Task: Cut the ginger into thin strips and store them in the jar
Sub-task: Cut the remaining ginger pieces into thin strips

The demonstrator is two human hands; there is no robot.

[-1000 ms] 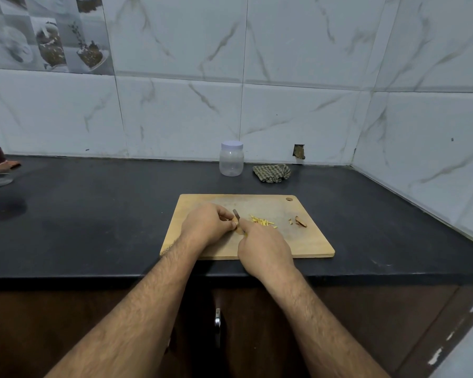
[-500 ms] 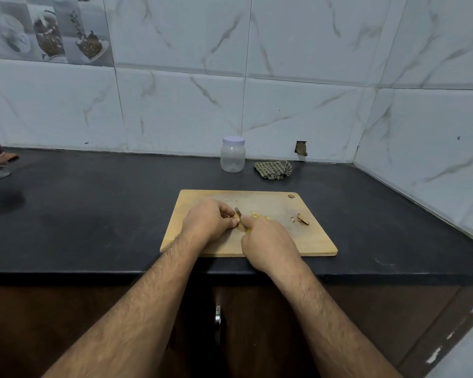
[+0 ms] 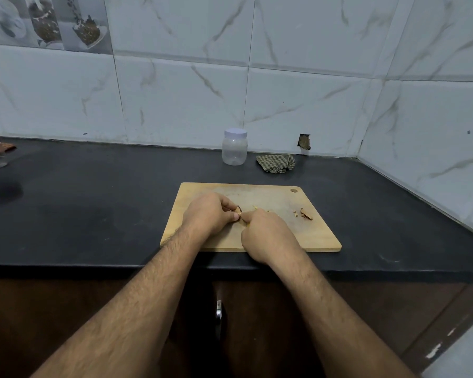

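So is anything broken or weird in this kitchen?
Yes. There is a small ragged hole in the wall tile, just above the crumpled cloth by the jar. A few brown scraps lie loose on the board. Nothing is spilled.

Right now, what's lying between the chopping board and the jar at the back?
Nothing: in the head view only bare black counter separates the chopping board from the jar. The checked cloth sits right of the jar.
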